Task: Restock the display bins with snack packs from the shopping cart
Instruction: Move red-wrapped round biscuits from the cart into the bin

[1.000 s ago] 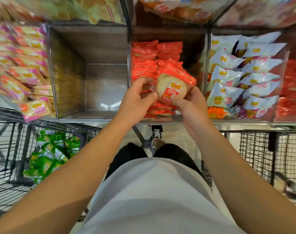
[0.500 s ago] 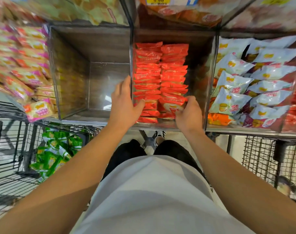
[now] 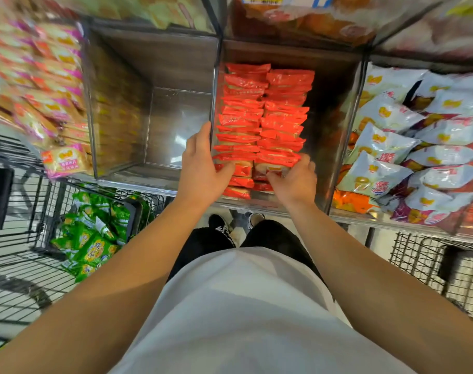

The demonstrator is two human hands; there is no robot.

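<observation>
Head view: both hands are reaching into the centre-frame bin [image 3: 338, 125]. Left hand [image 3: 200, 168], fingers straight, is pressing the red snack packs [image 3: 259, 117]; right hand [image 3: 294, 179] is pinching the front pack [image 3: 277, 160].

Glossy red plastic snack packs [image 3: 259, 122] fill a clear, smooth-walled bin [image 3: 338, 125]; the cart [image 3: 22, 268] is wire.

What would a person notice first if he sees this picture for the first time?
Most striking are the red snack packs, stacked in two neat rows in the middle clear bin. The left hand and right hand touch the front packs. The bin to its left holds nothing, and green packs lie in the wire cart at lower left.
</observation>
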